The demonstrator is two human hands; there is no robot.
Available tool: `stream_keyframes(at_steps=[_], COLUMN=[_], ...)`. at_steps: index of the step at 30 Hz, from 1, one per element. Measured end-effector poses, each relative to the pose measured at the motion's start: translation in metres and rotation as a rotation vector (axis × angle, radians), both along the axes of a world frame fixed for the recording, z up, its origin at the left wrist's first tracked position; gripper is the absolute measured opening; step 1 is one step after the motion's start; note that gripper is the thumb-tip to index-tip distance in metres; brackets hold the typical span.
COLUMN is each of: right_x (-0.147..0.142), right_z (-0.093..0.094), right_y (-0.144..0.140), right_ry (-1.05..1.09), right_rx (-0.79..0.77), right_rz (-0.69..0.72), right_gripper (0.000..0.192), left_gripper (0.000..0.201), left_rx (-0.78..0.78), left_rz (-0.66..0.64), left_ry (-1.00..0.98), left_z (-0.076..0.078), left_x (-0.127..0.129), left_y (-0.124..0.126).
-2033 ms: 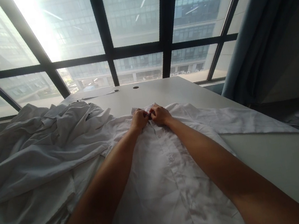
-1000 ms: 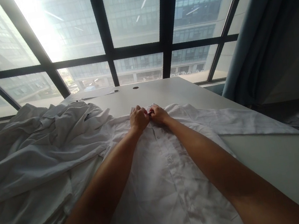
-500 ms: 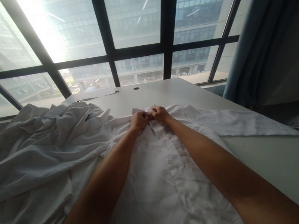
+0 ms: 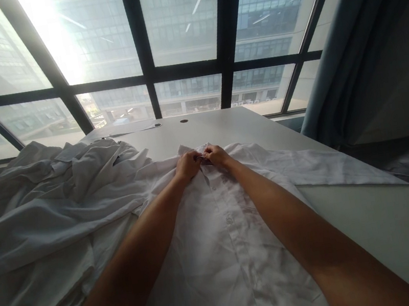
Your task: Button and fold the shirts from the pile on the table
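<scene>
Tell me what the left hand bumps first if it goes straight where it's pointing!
The left hand would probably meet the white shirt it's pinching first, then the right hand; depth is unclear.

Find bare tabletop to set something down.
Bare: tabletop between outstretched sleeve and right forearm; also beyond the shirt collar, toward the window. Crowded: left side, under heaped white clothing, and the collar, held by left hand and right hand.
</scene>
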State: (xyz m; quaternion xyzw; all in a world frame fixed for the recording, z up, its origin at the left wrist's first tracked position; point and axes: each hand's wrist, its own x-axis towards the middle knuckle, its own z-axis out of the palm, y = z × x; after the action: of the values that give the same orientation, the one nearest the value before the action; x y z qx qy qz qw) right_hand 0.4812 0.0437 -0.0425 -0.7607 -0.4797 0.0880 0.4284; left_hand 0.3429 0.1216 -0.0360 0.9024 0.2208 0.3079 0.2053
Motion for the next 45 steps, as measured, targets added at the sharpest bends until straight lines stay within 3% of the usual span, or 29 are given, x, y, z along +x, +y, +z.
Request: stream_keyframes(at_steps=[10, 15, 23, 32, 38, 45], right_x=[0.0, 0.003, 0.003, 0.005, 0.003, 0.002], right_z=[0.002, 0.0, -0.001, 0.004, 0.006, 0.005], right_y=[0.0, 0.0, -0.001, -0.009, -0.017, -0.016], right_ry=[0.26, 0.357, 0.355, 0.318, 0.135, 0.043], right_rx=[0.038, 0.054, 0.025, 0.07, 0.102, 0.111], right_rz=[0.04, 0.082, 0.13, 0.111, 0.13, 0.058], right_gripper=[0.005, 0.007, 0.014, 0.005, 0.023, 0.015], left_gripper=[0.01, 0.014, 0.027, 0.022, 0.02, 0.018], left_rx=[-0.031, -0.007, 0.076, 0.045, 0.015, 0.02], left_rz=[0.163, 0.097, -0.064, 0.022, 0.042, 0.048], left_ry=[-0.048, -0.057, -0.018, 0.018, 0.012, -0.004], left_z=[0.01, 0.01, 0.009, 0.008, 0.007, 0.004], left_x=[-0.007, -0.007, -0.009, -0.008, -0.007, -0.005], left_y=[-0.016, -0.015, -0.008, -0.007, -0.005, -0.003])
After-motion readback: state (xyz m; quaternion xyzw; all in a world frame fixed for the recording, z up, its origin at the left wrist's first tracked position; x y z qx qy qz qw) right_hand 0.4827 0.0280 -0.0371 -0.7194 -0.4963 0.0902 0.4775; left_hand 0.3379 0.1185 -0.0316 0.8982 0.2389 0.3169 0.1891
